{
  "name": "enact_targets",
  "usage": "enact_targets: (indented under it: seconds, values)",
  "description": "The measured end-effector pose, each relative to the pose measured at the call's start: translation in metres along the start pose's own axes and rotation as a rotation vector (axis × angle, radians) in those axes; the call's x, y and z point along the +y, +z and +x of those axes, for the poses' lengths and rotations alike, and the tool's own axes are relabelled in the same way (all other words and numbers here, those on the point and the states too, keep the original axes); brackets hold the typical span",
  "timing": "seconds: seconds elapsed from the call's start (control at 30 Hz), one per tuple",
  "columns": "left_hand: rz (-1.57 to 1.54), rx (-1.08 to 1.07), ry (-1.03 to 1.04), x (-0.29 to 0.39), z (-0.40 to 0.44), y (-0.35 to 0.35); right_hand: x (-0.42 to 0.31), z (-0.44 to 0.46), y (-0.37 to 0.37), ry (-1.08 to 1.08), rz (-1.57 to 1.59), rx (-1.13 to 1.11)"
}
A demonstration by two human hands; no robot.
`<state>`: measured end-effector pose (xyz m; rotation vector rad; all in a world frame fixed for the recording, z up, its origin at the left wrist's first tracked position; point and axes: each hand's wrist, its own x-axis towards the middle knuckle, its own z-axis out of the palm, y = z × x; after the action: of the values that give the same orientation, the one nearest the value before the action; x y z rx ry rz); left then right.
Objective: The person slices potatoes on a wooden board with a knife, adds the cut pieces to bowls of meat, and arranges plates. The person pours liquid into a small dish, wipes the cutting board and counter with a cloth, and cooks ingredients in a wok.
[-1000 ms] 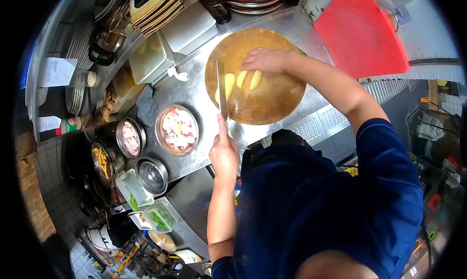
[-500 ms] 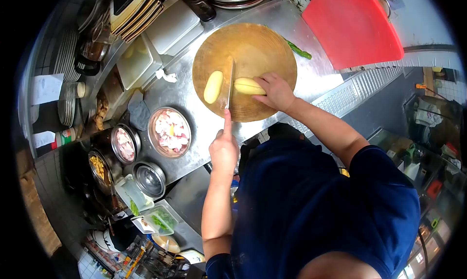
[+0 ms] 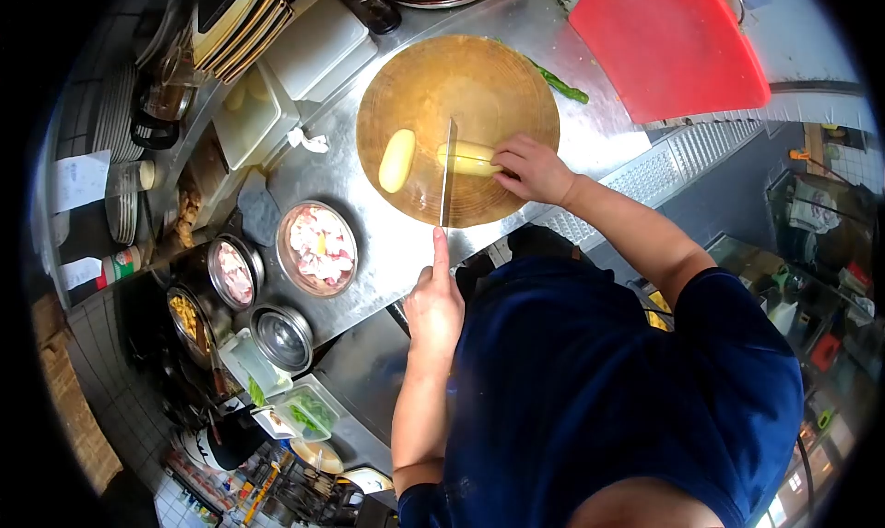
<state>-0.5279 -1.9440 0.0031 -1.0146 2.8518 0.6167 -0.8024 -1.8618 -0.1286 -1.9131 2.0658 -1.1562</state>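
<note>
A peeled yellow potato [image 3: 475,162] is laid just below the middle of the round wooden board [image 3: 489,81], its length set from 9 to 3 o'clock and a line seen running along it. Its 3 o'clock end is pinched between the thumb and bent fingers of the right hand [image 3: 533,167]. Near its 9 o'clock end it is crossed by the blade of the knife [image 3: 446,192], pointed at 12 o'clock; how far the edge is sunk cannot be told. The knife is held at the board's 6 o'clock side by the left hand [image 3: 433,307], its grip wrapped around the handle and the forefinger stretched toward the blade. A second potato [image 3: 397,160] is placed at 8 o'clock on the board, apart from the blade. The board is carried by a steel counter [image 3: 383,238]. Outward from the board, a long green vegetable [image 3: 564,86] is seen at 2 o'clock, close by the rim, with a red sheet [image 3: 668,49] farther out. Between 7 and 8 o'clock a bowl of cut meat [image 3: 320,249] is set, a smaller meat bowl [image 3: 234,275] being placed beyond it. Stacked steel bowls [image 3: 281,339] are seen toward 7 o'clock, and a white box [image 3: 318,44] at 10.
</note>
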Motion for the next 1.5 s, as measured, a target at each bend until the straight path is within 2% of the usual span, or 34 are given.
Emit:
enact_targets:
  seconds: [0.13,0.23,0.33,0.53,0.93,1.03,1.23,1.5]
  values:
    - [0.001,-0.064,-0.033,0.004,0.004,0.000,0.002,-0.001,0.003,-0.005,0.036,0.028]
    - [0.038,-0.106,-0.036,-0.007,0.011,0.028,0.003,-0.002,0.004,-0.018,0.050,0.034]
    - [-0.026,-0.042,-0.019,-0.010,0.011,0.021,0.002,-0.003,0.005,-0.032,0.059,0.057]
    - [0.034,0.029,0.036,0.006,-0.008,0.012,0.005,-0.004,0.007,-0.046,0.051,0.068]
    - [0.040,-0.054,-0.003,0.013,-0.006,0.022,0.006,-0.001,0.006,-0.053,0.063,0.075]
    - [0.049,-0.084,-0.006,0.005,0.001,0.042,0.003,-0.003,0.005,-0.046,0.070,0.071]
    - [0.004,-0.070,0.001,0.022,-0.008,0.007,0.006,-0.001,0.004,-0.065,0.081,0.087]
    - [-0.014,-0.071,0.026,0.025,-0.009,0.019,0.007,-0.006,0.005,-0.054,0.094,0.094]
